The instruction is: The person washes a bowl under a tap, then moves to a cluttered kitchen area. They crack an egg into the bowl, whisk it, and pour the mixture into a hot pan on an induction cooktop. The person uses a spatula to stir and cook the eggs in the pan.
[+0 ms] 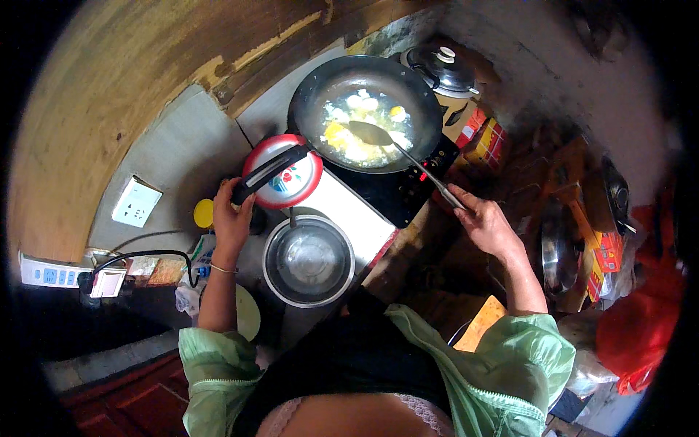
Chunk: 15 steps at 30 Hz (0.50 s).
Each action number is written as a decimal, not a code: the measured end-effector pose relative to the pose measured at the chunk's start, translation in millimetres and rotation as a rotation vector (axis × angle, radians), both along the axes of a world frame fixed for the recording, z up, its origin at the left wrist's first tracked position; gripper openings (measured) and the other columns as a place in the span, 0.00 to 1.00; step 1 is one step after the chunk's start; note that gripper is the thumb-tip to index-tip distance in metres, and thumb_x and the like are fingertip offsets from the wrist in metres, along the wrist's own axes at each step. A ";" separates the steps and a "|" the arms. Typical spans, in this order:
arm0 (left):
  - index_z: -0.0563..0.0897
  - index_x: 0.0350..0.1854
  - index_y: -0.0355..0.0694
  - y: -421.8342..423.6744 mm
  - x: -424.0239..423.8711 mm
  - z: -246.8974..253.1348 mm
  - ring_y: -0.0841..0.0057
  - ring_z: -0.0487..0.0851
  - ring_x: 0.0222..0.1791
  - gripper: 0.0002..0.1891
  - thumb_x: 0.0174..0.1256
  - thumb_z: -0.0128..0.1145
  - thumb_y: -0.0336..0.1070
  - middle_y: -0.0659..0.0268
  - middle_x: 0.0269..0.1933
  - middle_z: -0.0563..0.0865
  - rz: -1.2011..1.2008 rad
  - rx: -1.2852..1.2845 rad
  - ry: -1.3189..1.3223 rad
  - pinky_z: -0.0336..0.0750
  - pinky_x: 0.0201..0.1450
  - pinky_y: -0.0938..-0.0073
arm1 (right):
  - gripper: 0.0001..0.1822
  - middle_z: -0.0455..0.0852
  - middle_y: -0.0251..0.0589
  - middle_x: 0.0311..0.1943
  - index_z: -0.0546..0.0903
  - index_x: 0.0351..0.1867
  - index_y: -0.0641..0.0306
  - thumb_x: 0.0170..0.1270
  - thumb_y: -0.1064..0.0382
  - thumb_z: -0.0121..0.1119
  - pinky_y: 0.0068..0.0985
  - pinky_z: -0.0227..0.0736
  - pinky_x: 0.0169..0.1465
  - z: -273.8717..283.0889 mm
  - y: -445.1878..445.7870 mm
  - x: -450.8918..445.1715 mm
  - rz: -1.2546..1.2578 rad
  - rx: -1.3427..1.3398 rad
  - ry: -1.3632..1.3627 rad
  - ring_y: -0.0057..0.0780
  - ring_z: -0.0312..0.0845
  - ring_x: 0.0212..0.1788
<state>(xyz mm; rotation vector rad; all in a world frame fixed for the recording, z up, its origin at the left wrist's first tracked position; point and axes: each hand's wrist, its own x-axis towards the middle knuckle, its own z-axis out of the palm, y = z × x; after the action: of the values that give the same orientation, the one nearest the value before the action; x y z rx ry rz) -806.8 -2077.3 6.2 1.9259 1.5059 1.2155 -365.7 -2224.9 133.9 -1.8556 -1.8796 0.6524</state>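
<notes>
A large dark wok (308, 104) sits on a black induction cooktop (401, 202) with red lit digits. Egg, white with patches of yellow (357, 150), lies spread over the wok's bottom. My right hand (483, 221) grips the metal handle of a spatula (371, 133), whose blade rests among the egg. My left hand (232, 210) is closed around the wok's long black handle (273, 169), which reaches over a red-rimmed enamel dish (308, 183) with a painted flower. Nearer to me stands a steel bowl (308, 259) that appears to hold clear liquid.
A lidded pot (445, 71) stands behind the wok on the right. Cardboard boxes (486, 145) and pans (560, 246) fill the right side. At left are a wall socket (136, 202), a power strip (52, 272) with a black cable, and a yellow lid (203, 213).
</notes>
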 end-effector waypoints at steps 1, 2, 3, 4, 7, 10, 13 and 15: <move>0.78 0.54 0.36 -2.0 2.1 5.2 0.59 0.78 0.52 0.22 0.55 0.67 0.32 0.54 0.51 0.81 0.001 -0.004 0.013 0.70 0.57 0.66 | 0.23 0.81 0.56 0.52 0.73 0.63 0.62 0.66 0.70 0.54 0.32 0.74 0.54 1.8 0.2 -0.6 -0.010 0.010 0.034 0.50 0.79 0.54; 0.77 0.54 0.36 -2.8 3.9 8.4 0.59 0.78 0.52 0.22 0.55 0.67 0.32 0.54 0.51 0.81 0.002 -0.008 0.026 0.70 0.57 0.66 | 0.23 0.81 0.56 0.52 0.73 0.63 0.62 0.66 0.70 0.54 0.32 0.74 0.53 3.0 0.5 -0.7 -0.020 0.019 0.068 0.50 0.79 0.53; 0.77 0.54 0.36 -2.1 3.0 7.5 0.59 0.78 0.52 0.22 0.55 0.66 0.32 0.54 0.51 0.81 -0.006 -0.007 0.020 0.70 0.57 0.66 | 0.22 0.81 0.56 0.51 0.74 0.63 0.62 0.66 0.70 0.54 0.32 0.74 0.53 4.5 0.1 -1.5 -0.030 0.029 0.102 0.51 0.80 0.53; 0.77 0.54 0.36 -0.4 1.3 4.9 0.58 0.78 0.53 0.22 0.55 0.66 0.33 0.54 0.52 0.81 -0.014 -0.006 0.015 0.70 0.57 0.65 | 0.23 0.81 0.57 0.51 0.73 0.63 0.62 0.66 0.69 0.54 0.31 0.74 0.52 1.1 0.1 -0.5 -0.006 0.028 0.027 0.50 0.80 0.52; 0.77 0.54 0.35 0.8 -2.6 -1.5 0.57 0.77 0.54 0.22 0.56 0.66 0.32 0.53 0.53 0.80 -0.006 -0.006 0.013 0.69 0.58 0.65 | 0.23 0.81 0.57 0.51 0.73 0.63 0.62 0.66 0.69 0.54 0.30 0.74 0.51 -6.1 2.0 1.9 0.024 0.005 -0.075 0.49 0.81 0.51; 0.77 0.54 0.36 -0.6 -2.0 -0.8 0.57 0.77 0.55 0.23 0.55 0.66 0.32 0.52 0.54 0.80 0.004 -0.001 0.039 0.69 0.60 0.65 | 0.23 0.81 0.58 0.51 0.73 0.63 0.63 0.66 0.69 0.54 0.30 0.74 0.51 7.4 2.2 -2.1 -0.031 -0.069 0.044 0.50 0.81 0.51; 0.77 0.55 0.36 -0.6 -0.8 2.1 0.57 0.77 0.56 0.24 0.55 0.67 0.32 0.52 0.54 0.80 0.003 0.000 0.054 0.69 0.60 0.65 | 0.23 0.80 0.58 0.52 0.72 0.63 0.64 0.66 0.69 0.54 0.31 0.73 0.52 9.9 0.5 -4.2 -0.039 -0.079 0.070 0.50 0.80 0.52; 0.77 0.55 0.36 0.0 -0.6 3.1 0.57 0.77 0.56 0.24 0.55 0.67 0.32 0.51 0.54 0.80 0.008 -0.019 0.057 0.69 0.61 0.64 | 0.23 0.80 0.58 0.53 0.72 0.63 0.64 0.66 0.69 0.54 0.31 0.73 0.52 -3.7 2.4 -0.4 0.041 -0.015 0.018 0.48 0.81 0.52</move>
<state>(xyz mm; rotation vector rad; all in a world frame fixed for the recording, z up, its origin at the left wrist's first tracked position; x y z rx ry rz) -807.4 -2077.3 9.3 1.9596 1.5492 1.1550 -366.1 -2222.5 130.1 -1.8189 -1.9106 0.6962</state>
